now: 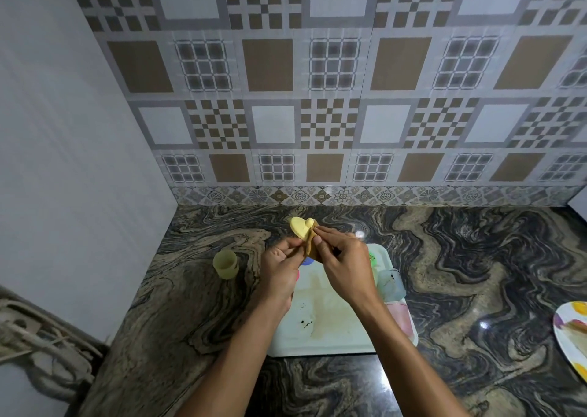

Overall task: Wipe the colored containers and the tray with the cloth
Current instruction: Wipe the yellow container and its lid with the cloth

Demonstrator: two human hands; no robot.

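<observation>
Both hands were up over the tray (320, 337): my left hand (281, 270) pinched the yellow lid (300, 227) by its lower edge, and my right hand (343, 264) pinched the brown cloth (313, 250) against it. I judged myself mid-wipe on that lid. Its yellow cup (225, 264) stood on the counter, left of the tray. Next I'd need to turn the lid over.

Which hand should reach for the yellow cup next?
Probably left hand, holding the lid: the cup stands left of it on the counter; the right hand is farther and pinches the cloth.
</observation>
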